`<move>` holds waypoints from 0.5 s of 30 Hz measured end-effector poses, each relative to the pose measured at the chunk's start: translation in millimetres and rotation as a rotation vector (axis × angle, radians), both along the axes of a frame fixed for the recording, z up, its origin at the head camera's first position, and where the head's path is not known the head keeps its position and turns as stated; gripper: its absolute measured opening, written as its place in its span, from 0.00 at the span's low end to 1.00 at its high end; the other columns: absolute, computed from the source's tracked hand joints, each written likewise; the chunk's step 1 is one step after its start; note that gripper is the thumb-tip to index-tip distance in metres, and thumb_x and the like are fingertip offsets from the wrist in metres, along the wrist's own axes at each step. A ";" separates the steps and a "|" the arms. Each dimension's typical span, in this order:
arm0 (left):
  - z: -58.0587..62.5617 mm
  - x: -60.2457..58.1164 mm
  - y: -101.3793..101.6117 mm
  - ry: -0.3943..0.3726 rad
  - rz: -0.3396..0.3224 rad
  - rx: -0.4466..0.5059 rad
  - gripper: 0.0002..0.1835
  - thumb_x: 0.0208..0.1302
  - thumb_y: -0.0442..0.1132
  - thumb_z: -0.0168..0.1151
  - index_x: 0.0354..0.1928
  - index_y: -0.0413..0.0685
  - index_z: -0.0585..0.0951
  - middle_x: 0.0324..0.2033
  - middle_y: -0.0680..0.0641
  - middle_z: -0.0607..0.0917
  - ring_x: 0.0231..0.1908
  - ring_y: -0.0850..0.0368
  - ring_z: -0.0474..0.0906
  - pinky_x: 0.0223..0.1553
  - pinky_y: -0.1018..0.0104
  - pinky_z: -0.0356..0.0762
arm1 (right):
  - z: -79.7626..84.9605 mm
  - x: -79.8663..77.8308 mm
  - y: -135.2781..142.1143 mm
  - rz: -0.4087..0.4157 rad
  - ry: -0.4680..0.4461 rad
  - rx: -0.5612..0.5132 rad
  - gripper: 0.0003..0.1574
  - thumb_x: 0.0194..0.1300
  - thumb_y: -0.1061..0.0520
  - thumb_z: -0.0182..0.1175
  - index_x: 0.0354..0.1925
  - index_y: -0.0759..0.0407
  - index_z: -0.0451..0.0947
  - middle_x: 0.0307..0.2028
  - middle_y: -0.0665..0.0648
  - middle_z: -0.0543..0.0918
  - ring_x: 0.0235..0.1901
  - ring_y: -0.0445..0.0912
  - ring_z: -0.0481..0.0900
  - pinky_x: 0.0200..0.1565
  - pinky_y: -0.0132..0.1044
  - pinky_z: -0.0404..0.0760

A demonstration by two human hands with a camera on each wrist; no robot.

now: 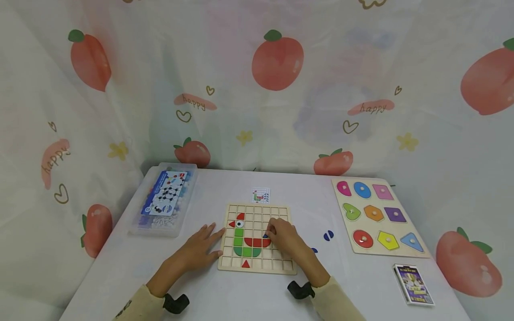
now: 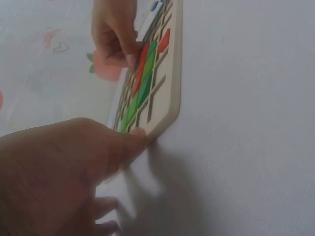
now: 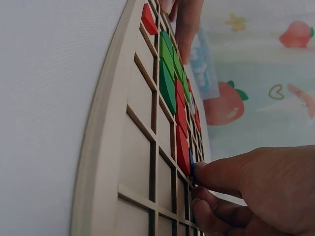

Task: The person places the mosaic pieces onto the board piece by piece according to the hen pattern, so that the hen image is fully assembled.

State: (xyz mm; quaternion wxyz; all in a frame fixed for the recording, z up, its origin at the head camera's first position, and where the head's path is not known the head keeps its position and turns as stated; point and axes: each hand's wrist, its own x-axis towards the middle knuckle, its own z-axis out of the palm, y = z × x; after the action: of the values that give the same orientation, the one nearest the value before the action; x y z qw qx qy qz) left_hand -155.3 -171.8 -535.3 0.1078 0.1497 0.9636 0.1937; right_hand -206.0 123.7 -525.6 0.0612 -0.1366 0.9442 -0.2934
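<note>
a clear box lies left, a shape board right, near what may be a card pack.

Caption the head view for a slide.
The right hand pinches a blue piece at the wooden grid board while the left hand touches its left edge.

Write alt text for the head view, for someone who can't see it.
A person's right hand pinches a small blue piece at a wooden grid board bearing red and green pieces; the left hand touches the board's left edge. A plastic box lies to the left, a shape puzzle right.
</note>
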 end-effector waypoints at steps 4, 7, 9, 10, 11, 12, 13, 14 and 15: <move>-0.9 -0.4 -0.2 -0.004 -0.002 -0.004 0.38 0.73 0.55 0.64 0.81 0.60 0.66 0.82 0.42 0.59 0.82 0.34 0.50 0.77 0.32 0.57 | 0.9 0.1 -0.2 -0.012 -0.016 0.008 0.06 0.72 0.60 0.68 0.36 0.57 0.81 0.28 0.50 0.76 0.29 0.43 0.73 0.32 0.34 0.73; -0.7 -0.6 0.0 -0.007 -0.002 0.000 0.38 0.73 0.54 0.64 0.81 0.59 0.66 0.82 0.41 0.59 0.82 0.34 0.50 0.77 0.33 0.57 | 3.4 0.5 0.1 -0.029 -0.014 0.009 0.07 0.72 0.59 0.69 0.35 0.58 0.82 0.29 0.51 0.77 0.30 0.43 0.73 0.32 0.35 0.74; 0.4 -0.4 0.2 -0.011 -0.003 0.004 0.38 0.73 0.54 0.64 0.81 0.58 0.66 0.82 0.40 0.59 0.82 0.34 0.50 0.77 0.33 0.56 | 7.2 1.6 2.1 -0.051 -0.017 0.001 0.06 0.72 0.59 0.69 0.36 0.58 0.83 0.30 0.52 0.78 0.31 0.44 0.74 0.33 0.36 0.75; 1.1 -0.2 0.1 -0.012 -0.003 0.006 0.38 0.73 0.54 0.64 0.81 0.57 0.66 0.82 0.40 0.60 0.82 0.33 0.51 0.77 0.33 0.56 | 8.4 1.2 4.3 -0.063 -0.019 -0.002 0.06 0.72 0.59 0.69 0.36 0.58 0.83 0.31 0.52 0.78 0.32 0.44 0.74 0.34 0.36 0.76; 1.3 -0.3 -0.1 -0.012 -0.007 0.005 0.38 0.73 0.54 0.64 0.81 0.57 0.66 0.82 0.39 0.60 0.82 0.33 0.51 0.77 0.33 0.56 | 9.8 0.6 7.3 -0.077 -0.019 -0.001 0.06 0.72 0.58 0.68 0.37 0.59 0.83 0.31 0.52 0.79 0.32 0.44 0.75 0.34 0.37 0.76; 1.4 -0.4 -0.3 -0.014 -0.010 0.006 0.37 0.74 0.54 0.63 0.81 0.57 0.66 0.82 0.39 0.60 0.82 0.33 0.51 0.77 0.33 0.56 | 11.1 -0.4 11.2 -0.098 -0.024 -0.006 0.06 0.73 0.57 0.68 0.39 0.59 0.83 0.32 0.53 0.79 0.32 0.45 0.75 0.34 0.37 0.77; 1.5 -0.5 -0.7 -0.016 -0.014 0.006 0.37 0.74 0.54 0.63 0.81 0.56 0.66 0.82 0.39 0.60 0.82 0.33 0.51 0.77 0.33 0.56 | 11.9 -2.3 16.4 -0.119 -0.031 -0.008 0.06 0.73 0.57 0.68 0.40 0.59 0.83 0.33 0.53 0.80 0.33 0.45 0.75 0.34 0.37 0.77; 1.4 -0.9 -1.1 -0.018 -0.017 0.004 0.37 0.74 0.54 0.63 0.81 0.56 0.66 0.82 0.39 0.60 0.82 0.33 0.51 0.77 0.33 0.56 | 12.6 -4.5 22.6 -0.140 -0.038 -0.010 0.07 0.73 0.56 0.67 0.42 0.59 0.83 0.34 0.54 0.80 0.34 0.46 0.76 0.35 0.38 0.78; 1.1 -1.3 -1.6 -0.020 -0.021 0.002 0.37 0.74 0.54 0.63 0.81 0.56 0.66 0.82 0.39 0.59 0.82 0.33 0.51 0.78 0.34 0.56 | 12.6 -7.1 29.3 -0.157 -0.040 -0.007 0.08 0.74 0.55 0.67 0.43 0.60 0.83 0.35 0.55 0.80 0.34 0.46 0.76 0.35 0.38 0.79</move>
State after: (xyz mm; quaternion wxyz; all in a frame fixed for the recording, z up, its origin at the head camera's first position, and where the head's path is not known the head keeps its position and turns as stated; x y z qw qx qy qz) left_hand -156.6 -173.4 -534.3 0.1195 0.1581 0.9606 0.1950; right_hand -213.1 153.1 -513.1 0.0563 -0.0565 0.9496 -0.3031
